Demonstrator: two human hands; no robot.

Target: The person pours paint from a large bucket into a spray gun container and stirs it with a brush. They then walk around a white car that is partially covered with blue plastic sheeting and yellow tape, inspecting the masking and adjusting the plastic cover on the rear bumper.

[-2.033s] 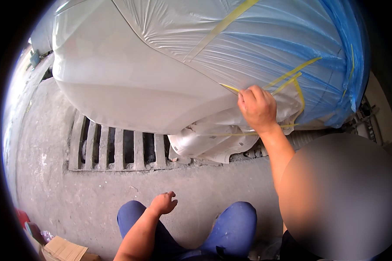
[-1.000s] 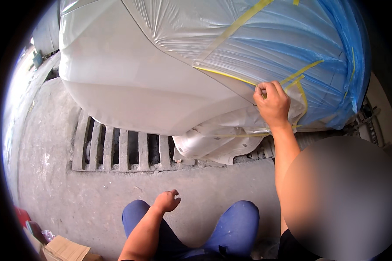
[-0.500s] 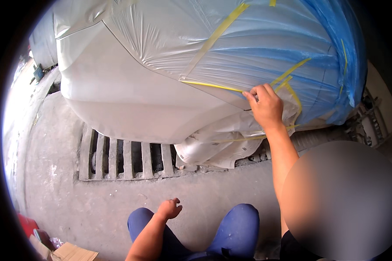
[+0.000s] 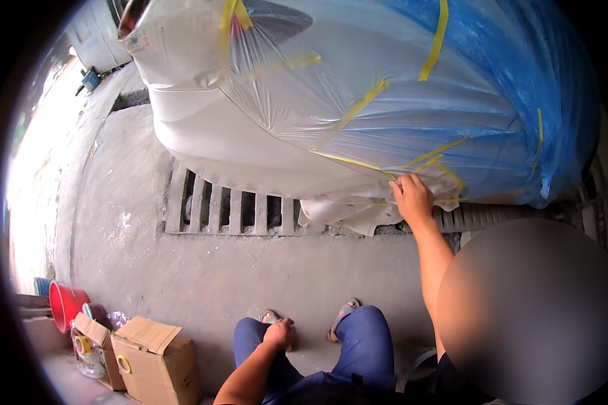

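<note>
My right hand (image 4: 412,197) reaches forward to the lower edge of a pale car body panel (image 4: 199,142). Its fingers pinch near the right end of a strip of yellow masking tape (image 4: 350,160), which runs along the edge of the clear-blue plastic sheeting (image 4: 412,115) over the car. Just below those fingers hangs a crumpled whitish masking sheet (image 4: 348,210). My left hand (image 4: 279,334) rests low by my left knee, fingers curled closed; whatever may be inside them is hidden.
A slatted drain grate (image 4: 236,210) runs under the car. At the lower left stand a cardboard box (image 4: 152,368) with a yellow tape roll (image 4: 123,364) against it, and a red bucket (image 4: 66,304). A blurred round patch covers the lower right.
The view has shifted, bringing the boxes and my feet into sight. My right hand has moved lower along the tape's end. My left hand's fingers have curled closed.
</note>
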